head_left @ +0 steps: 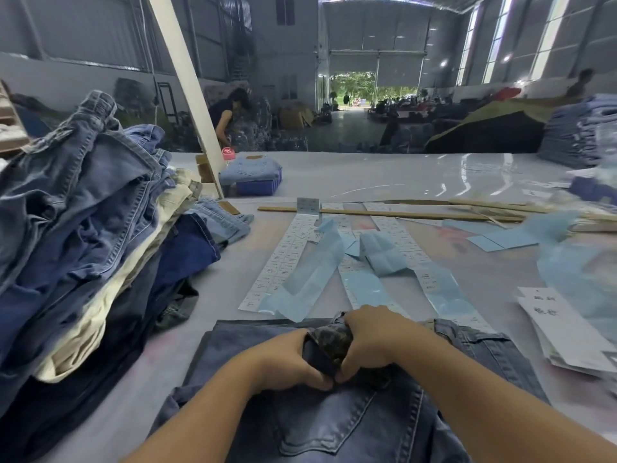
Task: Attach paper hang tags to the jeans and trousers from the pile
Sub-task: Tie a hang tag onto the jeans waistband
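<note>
A pair of grey-blue jeans [334, 426] lies folded on the table right in front of me, back pocket up. My left hand [287, 360] and my right hand [374, 339] both grip a bunched-up dark part of its waistband [329, 344], fingertips meeting underneath. A stack of white paper hang tags [564, 329] lies to the right of the jeans. A tall pile of jeans and trousers [86, 235], blue, navy and cream, fills the left side.
Strips of white labels [283, 259] and blue backing paper [317, 272] lie across the table [213, 289] beyond the jeans. Wooden sticks [400, 213] lie farther back. A blue crate [258, 185] holds folded denim. More stacked jeans [581, 128] stand at the far right.
</note>
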`<state>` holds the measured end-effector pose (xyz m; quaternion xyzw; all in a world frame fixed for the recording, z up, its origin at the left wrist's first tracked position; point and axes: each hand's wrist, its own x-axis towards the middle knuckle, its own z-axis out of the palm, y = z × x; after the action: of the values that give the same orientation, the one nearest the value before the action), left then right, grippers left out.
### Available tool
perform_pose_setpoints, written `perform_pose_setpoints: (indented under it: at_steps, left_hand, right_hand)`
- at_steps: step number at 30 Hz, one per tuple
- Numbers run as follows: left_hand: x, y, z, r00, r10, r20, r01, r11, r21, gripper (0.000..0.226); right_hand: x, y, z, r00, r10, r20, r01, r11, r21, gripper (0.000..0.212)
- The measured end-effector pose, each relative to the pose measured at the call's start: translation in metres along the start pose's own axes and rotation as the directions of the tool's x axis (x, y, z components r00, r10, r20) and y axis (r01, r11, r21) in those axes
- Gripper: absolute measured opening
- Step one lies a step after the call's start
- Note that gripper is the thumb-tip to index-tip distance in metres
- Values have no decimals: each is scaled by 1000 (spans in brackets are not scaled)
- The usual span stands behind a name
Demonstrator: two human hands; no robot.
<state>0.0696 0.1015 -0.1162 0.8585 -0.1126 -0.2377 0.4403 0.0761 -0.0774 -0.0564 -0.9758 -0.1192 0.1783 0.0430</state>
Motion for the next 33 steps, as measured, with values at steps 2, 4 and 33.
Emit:
perform_pose_setpoints:
  at_steps: [2, 4, 33]
  left_hand:
    - [-6, 5, -4, 999, 39, 20, -37, 996, -87, 52]
    - [-16, 7, -12, 998, 58, 20, -54, 982, -183, 50]
    - [-103, -64, -148, 638, 119, -761, -190, 982, -6, 59]
  right_hand:
    - [-5, -2, -2, 998, -41, -38, 44, 995, 94, 65]
    - [-9, -6, -8, 993, -95, -70, 105, 982, 158, 58]
    - [79, -140, 18, 827, -15, -563, 449, 621, 642, 96]
